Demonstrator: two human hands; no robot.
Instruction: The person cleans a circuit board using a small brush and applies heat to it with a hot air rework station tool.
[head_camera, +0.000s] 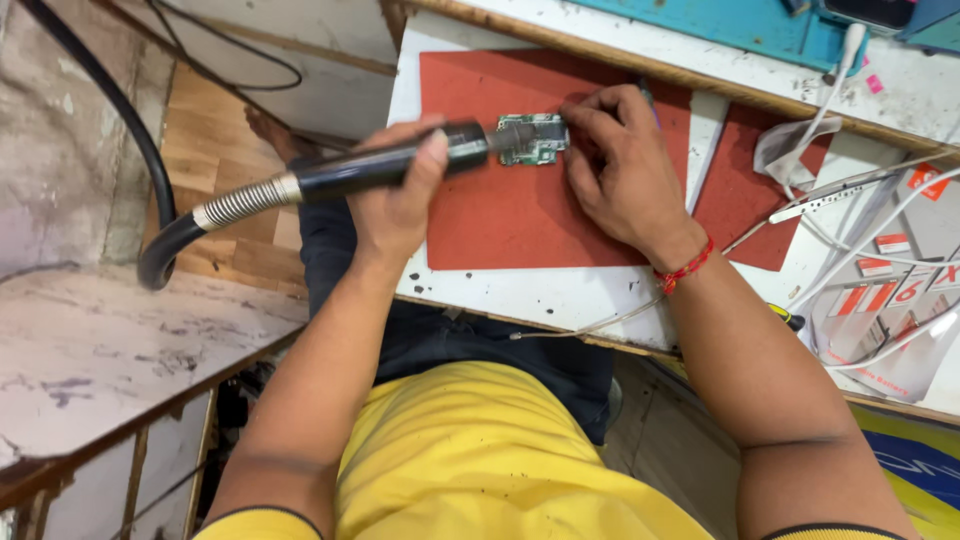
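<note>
My left hand (395, 195) grips a black hot-air wand (385, 165) whose nozzle points right at a small green circuit board (531, 138). The board lies on a red mat (500, 215) on the white bench. A grey ribbed collar and thick black hose (165, 245) run off the wand's back end to the left. My right hand (620, 170) rests on the mat just right of the board, fingertips at its edge, holding a thin tool that is mostly hidden by the fingers. A red thread band circles that wrist.
White cables (850, 215) trail over the bench at the right, above red-and-white printed packaging (905, 290). A second red mat piece (750, 190) lies beside the first. A marble-patterned shelf (110, 350) sits at the lower left; a teal surface (740, 20) runs along the far edge.
</note>
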